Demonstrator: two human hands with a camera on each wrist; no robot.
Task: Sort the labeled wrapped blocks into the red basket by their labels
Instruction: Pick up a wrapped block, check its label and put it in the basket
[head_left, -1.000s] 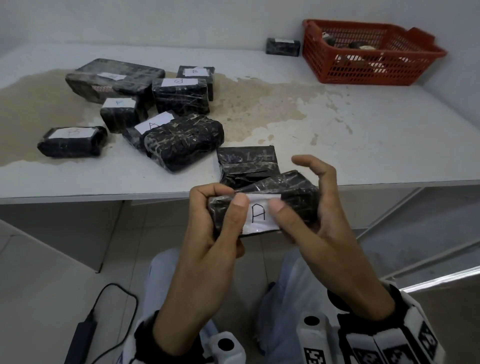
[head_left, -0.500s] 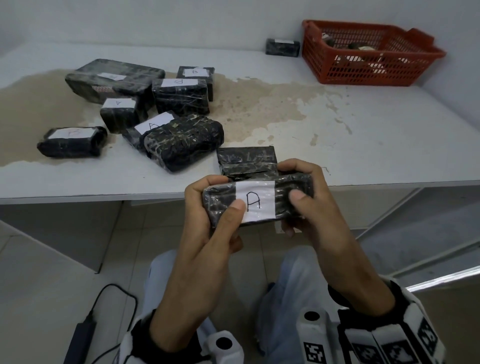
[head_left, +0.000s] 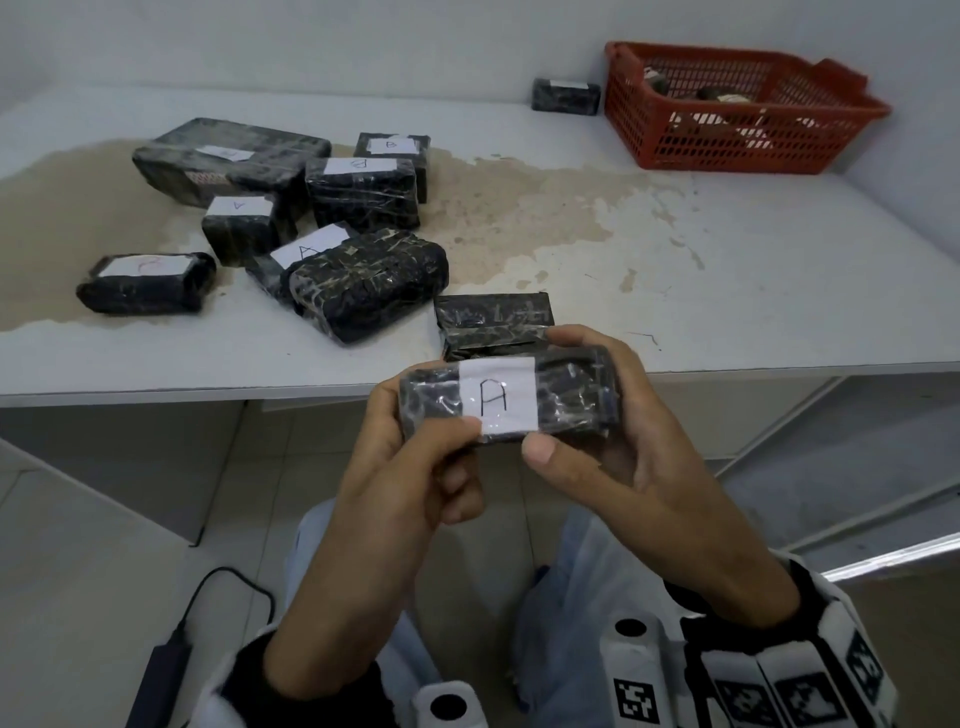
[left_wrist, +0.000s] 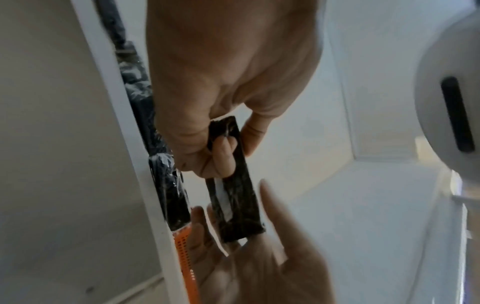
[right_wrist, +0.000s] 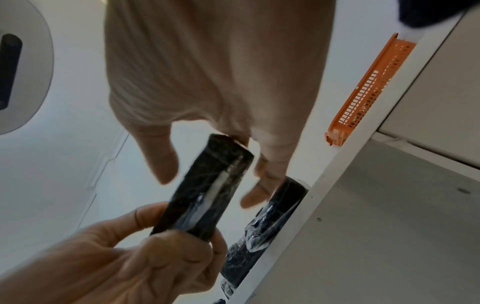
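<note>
I hold a black wrapped block (head_left: 571, 395) in front of the table's front edge, its white label "A" (head_left: 498, 397) facing up. My left hand (head_left: 410, 457) grips its left end, thumb on the label's lower corner. My right hand (head_left: 623, 447) curls round the right end, thumb under the lower edge. The wrist views show the same block (left_wrist: 233, 185) (right_wrist: 205, 191) edge-on between both hands. The red basket (head_left: 727, 60) stands at the table's far right corner with some items inside.
Several wrapped blocks lie at the table's left, among them one labelled A (head_left: 311, 249) and one labelled B (head_left: 389, 145). An unlabelled-side block (head_left: 493, 317) sits just beyond my hands. Another block (head_left: 566, 96) rests beside the basket. A power adapter (head_left: 161, 675) lies on the floor.
The block has turned so its label faces up and has risen slightly toward the table edge. My right fingers have closed round its right end, and the right thumb slid off the label.
</note>
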